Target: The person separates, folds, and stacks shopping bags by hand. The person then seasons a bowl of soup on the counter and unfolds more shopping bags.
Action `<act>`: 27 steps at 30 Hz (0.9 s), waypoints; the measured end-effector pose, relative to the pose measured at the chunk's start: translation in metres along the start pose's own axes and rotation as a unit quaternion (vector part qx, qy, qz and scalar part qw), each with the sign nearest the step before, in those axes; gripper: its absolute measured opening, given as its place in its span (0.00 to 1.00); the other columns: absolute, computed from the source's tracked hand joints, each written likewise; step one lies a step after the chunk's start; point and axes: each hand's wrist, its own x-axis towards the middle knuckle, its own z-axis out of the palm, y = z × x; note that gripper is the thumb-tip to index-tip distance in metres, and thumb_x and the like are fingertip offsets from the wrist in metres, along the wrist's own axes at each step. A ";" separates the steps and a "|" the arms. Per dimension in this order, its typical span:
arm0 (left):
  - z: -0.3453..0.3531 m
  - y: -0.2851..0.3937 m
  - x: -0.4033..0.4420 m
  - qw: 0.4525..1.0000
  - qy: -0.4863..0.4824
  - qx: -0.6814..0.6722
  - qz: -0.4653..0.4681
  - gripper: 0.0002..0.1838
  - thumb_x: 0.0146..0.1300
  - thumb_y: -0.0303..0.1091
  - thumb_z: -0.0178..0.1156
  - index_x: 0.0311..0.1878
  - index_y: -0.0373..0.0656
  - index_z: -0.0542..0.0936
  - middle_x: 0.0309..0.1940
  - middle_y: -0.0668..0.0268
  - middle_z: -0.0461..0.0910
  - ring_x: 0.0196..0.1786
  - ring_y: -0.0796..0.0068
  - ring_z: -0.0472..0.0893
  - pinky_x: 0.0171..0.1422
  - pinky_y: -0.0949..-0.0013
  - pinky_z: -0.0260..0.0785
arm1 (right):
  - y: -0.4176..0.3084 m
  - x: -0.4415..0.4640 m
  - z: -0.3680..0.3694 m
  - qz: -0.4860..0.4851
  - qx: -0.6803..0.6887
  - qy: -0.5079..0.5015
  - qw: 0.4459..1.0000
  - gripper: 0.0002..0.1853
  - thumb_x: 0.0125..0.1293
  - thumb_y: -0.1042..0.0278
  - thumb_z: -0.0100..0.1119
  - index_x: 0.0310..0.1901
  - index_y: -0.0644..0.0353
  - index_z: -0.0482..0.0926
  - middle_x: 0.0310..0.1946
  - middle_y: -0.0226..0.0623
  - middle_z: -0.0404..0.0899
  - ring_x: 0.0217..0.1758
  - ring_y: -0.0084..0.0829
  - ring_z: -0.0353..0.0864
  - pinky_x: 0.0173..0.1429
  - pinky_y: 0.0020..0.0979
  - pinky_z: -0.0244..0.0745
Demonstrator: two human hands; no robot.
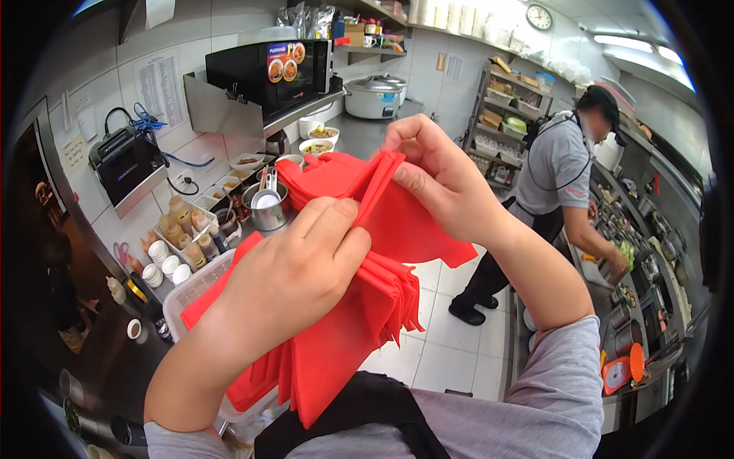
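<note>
Both of my hands are raised in front of me on one red folded cloth (413, 222), thin and fabric-like. Its upper edge is pinched between the thumb and fingers of my right hand (443, 176). Lower down and to the left, my left hand (298, 256) grips the folded layers, its fingers curled over them. Beneath my left hand hangs a thick stack of similar red cloths (336, 344) with uneven edges. Part of this stack overlaps a white plastic basket (174, 306); my left forearm hides much of the basket.
Along the left counter stand a metal pot (267, 213), sauce bottles (180, 210) and white cups (159, 252). A microwave (252, 76) sits on a wall shelf. A co-worker (554, 168) bends over the right counter, near an orange scale (616, 375).
</note>
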 end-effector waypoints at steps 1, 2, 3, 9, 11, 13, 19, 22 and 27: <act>-0.002 0.000 0.000 1.000 -0.007 0.001 -0.008 0.11 0.53 0.24 0.56 0.41 0.35 0.75 0.44 0.55 0.72 0.51 0.55 0.76 0.50 0.62 0.73 | 0.004 0.000 0.005 -0.025 -0.010 0.008 1.000 0.13 0.68 0.80 0.51 0.52 0.61 0.65 0.46 0.34 0.75 0.49 0.30 0.79 0.56 0.29 0.72; -0.002 0.001 -0.001 1.000 -0.014 0.001 -0.014 0.11 0.53 0.24 0.56 0.41 0.35 0.75 0.44 0.55 0.72 0.51 0.55 0.76 0.50 0.62 0.73 | 0.007 -0.002 0.010 -0.048 -0.021 0.017 0.998 0.14 0.68 0.80 0.50 0.54 0.61 0.65 0.48 0.33 0.75 0.50 0.30 0.79 0.57 0.29 0.72; -0.002 0.000 -0.002 1.000 -0.021 -0.003 -0.013 0.11 0.53 0.24 0.56 0.41 0.35 0.75 0.44 0.55 0.72 0.51 0.55 0.76 0.50 0.62 0.73 | 0.008 -0.002 0.013 -0.042 -0.016 0.021 0.999 0.14 0.68 0.80 0.50 0.54 0.61 0.65 0.48 0.33 0.75 0.50 0.30 0.79 0.57 0.29 0.72; -0.001 -0.008 -0.003 1.000 0.002 0.003 -0.011 0.10 0.53 0.23 0.56 0.40 0.35 0.75 0.44 0.55 0.72 0.50 0.54 0.75 0.51 0.60 0.71 | 0.006 0.007 0.010 -0.134 -0.090 -0.032 0.986 0.10 0.70 0.81 0.49 0.51 0.63 0.67 0.48 0.35 0.70 0.53 0.26 0.73 0.57 0.28 0.69; 0.000 -0.012 -0.004 1.000 -0.002 0.010 -0.012 0.10 0.53 0.23 0.56 0.40 0.34 0.75 0.45 0.55 0.72 0.50 0.54 0.75 0.51 0.60 0.71 | -0.003 0.009 0.008 -0.115 -0.126 -0.055 0.984 0.08 0.69 0.80 0.50 0.48 0.63 0.67 0.45 0.35 0.71 0.50 0.25 0.72 0.56 0.26 0.68; 0.000 -0.015 -0.005 1.000 -0.002 0.016 -0.018 0.10 0.53 0.23 0.56 0.40 0.34 0.75 0.45 0.55 0.72 0.51 0.54 0.75 0.52 0.60 0.71 | -0.003 0.009 0.010 -0.091 -0.152 -0.074 0.981 0.06 0.68 0.80 0.51 0.45 0.63 0.68 0.42 0.34 0.71 0.46 0.25 0.71 0.54 0.25 0.68; 0.013 -0.021 -0.019 0.998 0.030 0.059 0.003 0.11 0.49 0.21 0.58 0.39 0.37 0.77 0.44 0.54 0.72 0.49 0.55 0.75 0.52 0.59 0.70 | 0.008 0.013 0.009 -0.136 -0.197 0.007 0.971 0.04 0.68 0.80 0.50 0.42 0.63 0.68 0.37 0.31 0.71 0.41 0.23 0.68 0.52 0.22 0.65; 0.036 -0.013 -0.050 0.993 -0.042 0.066 -0.087 0.13 0.47 0.19 0.58 0.38 0.39 0.78 0.43 0.53 0.72 0.48 0.54 0.75 0.51 0.59 0.70 | 0.013 0.016 -0.018 -0.141 -0.227 0.071 0.961 0.04 0.70 0.80 0.48 0.44 0.62 0.68 0.40 0.27 0.68 0.44 0.19 0.66 0.54 0.19 0.62; 0.086 -0.012 -0.078 0.984 -0.045 -0.041 -0.166 0.12 0.51 0.21 0.56 0.41 0.38 0.78 0.49 0.55 0.73 0.49 0.56 0.74 0.54 0.59 0.71 | 0.007 0.016 -0.061 -0.027 -0.134 0.012 0.990 0.03 0.72 0.77 0.46 0.42 0.58 0.65 0.41 0.34 0.70 0.48 0.23 0.68 0.56 0.26 0.64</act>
